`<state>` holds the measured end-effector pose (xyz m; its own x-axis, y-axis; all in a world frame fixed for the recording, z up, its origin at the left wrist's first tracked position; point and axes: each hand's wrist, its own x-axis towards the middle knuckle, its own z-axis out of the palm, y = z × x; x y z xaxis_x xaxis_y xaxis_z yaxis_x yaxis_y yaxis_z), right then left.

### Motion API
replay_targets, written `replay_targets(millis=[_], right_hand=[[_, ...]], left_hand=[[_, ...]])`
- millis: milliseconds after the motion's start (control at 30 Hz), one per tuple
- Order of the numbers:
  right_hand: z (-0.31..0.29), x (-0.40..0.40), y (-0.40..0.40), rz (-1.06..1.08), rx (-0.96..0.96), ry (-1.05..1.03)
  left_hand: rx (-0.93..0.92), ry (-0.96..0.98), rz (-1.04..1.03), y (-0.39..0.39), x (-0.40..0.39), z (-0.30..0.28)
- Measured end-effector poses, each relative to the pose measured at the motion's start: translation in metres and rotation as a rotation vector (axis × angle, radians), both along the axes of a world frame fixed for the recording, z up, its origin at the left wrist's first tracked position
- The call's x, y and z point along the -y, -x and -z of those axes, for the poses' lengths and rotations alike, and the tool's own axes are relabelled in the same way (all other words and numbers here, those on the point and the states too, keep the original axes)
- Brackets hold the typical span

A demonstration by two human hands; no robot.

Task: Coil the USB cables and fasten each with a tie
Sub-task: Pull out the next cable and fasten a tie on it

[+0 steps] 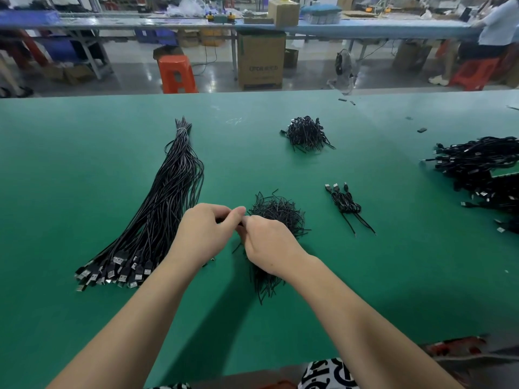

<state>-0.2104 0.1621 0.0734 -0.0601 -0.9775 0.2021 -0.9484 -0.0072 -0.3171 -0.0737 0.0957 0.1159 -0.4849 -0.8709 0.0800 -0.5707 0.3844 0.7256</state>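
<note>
I see my two hands meeting in the middle of the green table [84, 169]. My left hand [206, 230] has its fingers curled in, and its thumb and first finger are pressed together on something thin and black. My right hand [268, 242] is right next to it, touching it, with its fingers bent down and tucked under. I think both hands pinch the same small black thing, but it is too hidden for me to tell if it is a tie or a cable. Just behind my right hand sits a messy pile of black ties [276, 213], and more thin black strands stick out from under my right wrist. On the left lies a long bundle of straight USB cables [168, 197], tied together at the far end, with the silver plugs fanned out at the near end. To the right of my hands are a few coiled cables [344, 203], lying side by side with their plugs pointing away from me. Farther back on the table is a second pile of ties [307, 133]. At the right edge is a big heap of cables [480, 169]. Past the table I see an orange stool [177, 74] and a cardboard box [260, 60] on the floor.
</note>
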Motion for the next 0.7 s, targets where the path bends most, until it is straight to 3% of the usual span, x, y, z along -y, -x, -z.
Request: replay_targets(millis=[367,600,700], right_hand=[[0.003,0.002,-0.009,0.078,0.016,0.141],[0.009,0.007,-0.018,0.174,-0.035,0.15],[0.011,0.011,-0.019,0.198,0.108,0.069]], left_hand=[[0.383,0.666,-0.011,0.009,-0.018,0.0],[0.492,0.817,0.041,0.016,-0.03,-0.002],[0.516,0.736,-0.032,0.017,-0.028,0.004]])
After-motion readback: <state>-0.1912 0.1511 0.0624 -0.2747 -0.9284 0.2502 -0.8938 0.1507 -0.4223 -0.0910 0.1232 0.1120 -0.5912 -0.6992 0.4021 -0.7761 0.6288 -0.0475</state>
